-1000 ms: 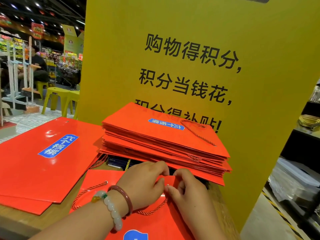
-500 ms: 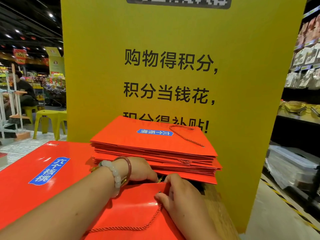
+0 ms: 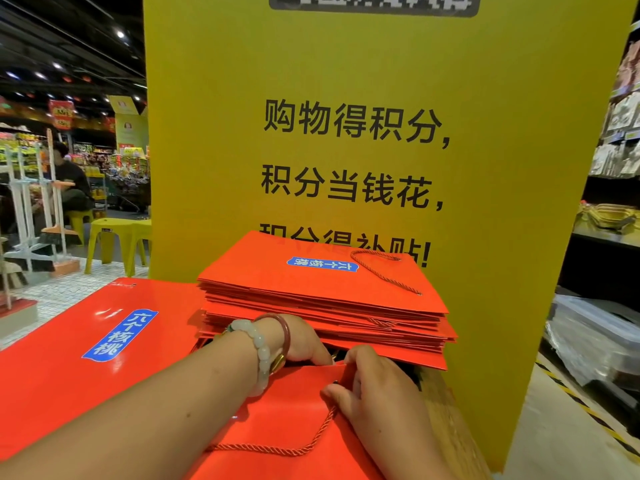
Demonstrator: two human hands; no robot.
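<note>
Head view: the right hand (image 3: 381,396) pinches the top edge of a flat red bag (image 3: 294,410) lying at 6 o'clock, thumb on its face. At its 10 o'clock, the left hand (image 3: 301,341) curls behind that edge, fingertips hidden; whether it grips cannot be told. A stack of red bags (image 3: 322,289) lies just beyond at 12 o'clock.

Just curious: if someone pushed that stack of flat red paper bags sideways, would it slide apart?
Likely yes: the stack of flat red paper bags looks glossy and its edges sit uneven. It probably feels heavy lifted whole, being many layers deep.
</note>
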